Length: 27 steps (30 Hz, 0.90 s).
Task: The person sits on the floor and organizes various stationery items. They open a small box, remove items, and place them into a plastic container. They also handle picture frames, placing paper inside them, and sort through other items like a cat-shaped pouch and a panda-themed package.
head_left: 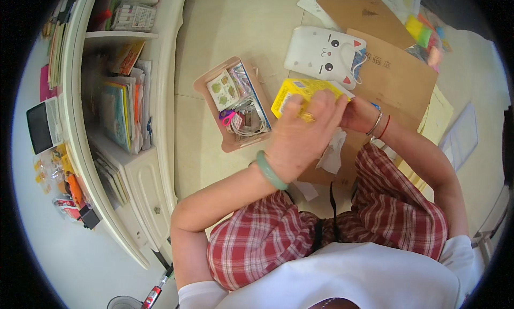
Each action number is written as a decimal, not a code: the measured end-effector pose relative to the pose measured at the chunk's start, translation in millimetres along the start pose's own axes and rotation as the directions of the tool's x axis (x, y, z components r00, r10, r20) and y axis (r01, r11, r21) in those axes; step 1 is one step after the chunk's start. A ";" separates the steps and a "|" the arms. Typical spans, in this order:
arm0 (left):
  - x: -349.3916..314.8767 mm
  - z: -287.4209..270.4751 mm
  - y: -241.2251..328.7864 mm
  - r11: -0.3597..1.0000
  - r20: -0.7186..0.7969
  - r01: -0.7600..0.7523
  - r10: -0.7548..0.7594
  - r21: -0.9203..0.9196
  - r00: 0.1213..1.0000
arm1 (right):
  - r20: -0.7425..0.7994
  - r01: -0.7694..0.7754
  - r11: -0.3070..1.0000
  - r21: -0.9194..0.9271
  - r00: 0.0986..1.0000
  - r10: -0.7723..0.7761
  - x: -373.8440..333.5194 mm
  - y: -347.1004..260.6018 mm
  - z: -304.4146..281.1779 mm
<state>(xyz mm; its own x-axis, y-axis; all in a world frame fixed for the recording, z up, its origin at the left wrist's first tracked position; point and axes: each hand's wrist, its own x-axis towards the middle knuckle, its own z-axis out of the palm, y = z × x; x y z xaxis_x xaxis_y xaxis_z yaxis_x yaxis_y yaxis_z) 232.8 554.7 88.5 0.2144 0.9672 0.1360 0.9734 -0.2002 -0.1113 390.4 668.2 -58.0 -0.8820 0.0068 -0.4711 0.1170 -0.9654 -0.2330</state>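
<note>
A small yellow cardboard box (pixel 290 92) is between my two hands, in front of me and above the floor. My left hand (pixel 305 129), with a green bangle at its wrist and a ring, lies over the box's near side, its fingers bent and a little blurred. At the right end of the box is my right hand (pixel 356 114), its fingers mostly hidden behind the box and my left hand. A white flap or paper edge (pixel 341 88) shows at that right end. Just beyond the box lies a white pouch with a cat face (pixel 316 49).
To the left stands a pink bin (pixel 229 143) holding cards, cables and purple-pink scissors (pixel 227 118). Brown paper folders (pixel 399 78) and crumpled white paper (pixel 333 151) lie around my legs. A white shelf cabinet (pixel 150 175) with books borders the left; a clear plastic case (pixel 461 135) lies right.
</note>
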 end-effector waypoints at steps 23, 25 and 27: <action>-75.4 93.6 -29.3 0.036 0.138 0.249 -0.751 -0.968 0.646 | -0.148 0.089 0.944 -0.319 0.979 -0.142 -52.2 -59.3 52.1; -73.3 92.1 -28.4 0.051 0.112 0.228 -0.752 -0.972 0.650 | -0.184 0.108 0.919 -0.379 0.964 -0.189 -53.1 -57.3 62.0; -71.6 91.1 -26.8 0.064 0.081 0.196 -0.754 -0.979 0.652 | -0.188 0.143 0.879 -0.455 0.949 -0.252 -53.6 -56.5 68.4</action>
<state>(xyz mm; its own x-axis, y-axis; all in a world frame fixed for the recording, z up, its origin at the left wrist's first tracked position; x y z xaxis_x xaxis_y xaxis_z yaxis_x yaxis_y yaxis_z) 184.1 505.0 -7.9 -0.6009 0.7939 0.0929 0.1830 0.0236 0.9828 399.9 704.6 38.6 -0.7808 0.2993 -0.5484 0.1840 -0.7287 -0.6596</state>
